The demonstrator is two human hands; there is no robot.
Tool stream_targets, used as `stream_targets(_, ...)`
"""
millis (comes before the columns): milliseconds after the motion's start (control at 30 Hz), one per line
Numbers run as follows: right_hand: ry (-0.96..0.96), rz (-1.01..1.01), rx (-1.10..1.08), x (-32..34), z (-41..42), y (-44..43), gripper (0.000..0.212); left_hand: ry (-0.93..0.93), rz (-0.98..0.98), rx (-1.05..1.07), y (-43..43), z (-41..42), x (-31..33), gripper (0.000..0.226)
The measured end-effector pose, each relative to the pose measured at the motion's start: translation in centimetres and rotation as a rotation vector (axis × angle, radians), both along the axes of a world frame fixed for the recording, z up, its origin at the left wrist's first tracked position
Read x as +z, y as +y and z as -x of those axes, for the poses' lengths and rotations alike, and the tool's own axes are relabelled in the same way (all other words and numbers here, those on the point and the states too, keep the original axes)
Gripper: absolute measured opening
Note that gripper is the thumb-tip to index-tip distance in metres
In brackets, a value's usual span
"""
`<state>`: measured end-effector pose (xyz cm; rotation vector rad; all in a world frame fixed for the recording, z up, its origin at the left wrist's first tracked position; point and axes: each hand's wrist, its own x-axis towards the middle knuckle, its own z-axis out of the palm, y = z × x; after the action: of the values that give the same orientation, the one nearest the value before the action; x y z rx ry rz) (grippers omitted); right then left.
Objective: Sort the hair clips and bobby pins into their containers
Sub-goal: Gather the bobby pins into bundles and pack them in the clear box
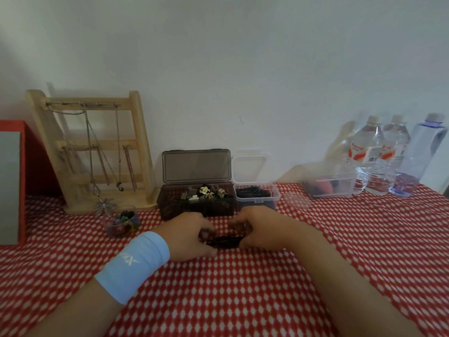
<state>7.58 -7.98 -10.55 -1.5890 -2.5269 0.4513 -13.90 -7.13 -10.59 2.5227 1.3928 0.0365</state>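
A bundle of black bobby pins (224,242) lies on the red patterned cloth between my two hands. My left hand (188,235), with a light blue wristband, curls round the bundle's left end. My right hand (258,227) curls round its right end. Just behind them a smoky dark box (196,203) stands with its lid up and holds several hair clips (206,192). To its right a small clear box (257,197), lid up, holds black bobby pins.
A wooden jewellery stand (92,152) with necklaces stands at the back left beside a red box (14,181). A small clear tub of coloured bands (122,223) sits left of my hands. Another clear container (328,184) and three water bottles (386,156) line the back right.
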Motion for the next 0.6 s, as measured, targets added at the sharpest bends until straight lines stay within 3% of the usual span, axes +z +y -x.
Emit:
stream_targets(200, -0.056, -0.066, 0.086, -0.3, 0.4, 0.1, 0.039, -0.177, -0.027, -0.021, 0.3, -1.0, -0.7, 0.027)
stream_targets(300, -0.072, -0.055, 0.072, -0.3, 0.5, 0.1, 0.036, -0.236, 0.004, 0.008, 0.3, -0.7, -0.2, 0.043)
stream_targets(367, -0.091, -0.030, 0.061, -0.2, 0.6, 0.0, 0.037, -0.192, 0.024, 0.033, 0.4, -0.1, 0.3, 0.058)
stream_targets(433, -0.092, -0.002, 0.045, 0.0, 0.7, -0.1, 0.036, -0.088, -0.005, 0.036, 0.4, 0.2, 0.6, 0.060)
stream_targets(500, -0.066, 0.031, 0.031, 0.2, 0.9, -0.3, 0.033, -0.039, -0.028, 0.024, 0.2, 0.3, 0.6, 0.047)
stream_targets(600, -0.100, 0.033, 0.048, 0.0, 1.2, -0.6, 0.042, -0.106, -0.017, 0.012, 0.3, -0.1, 0.0, 0.019)
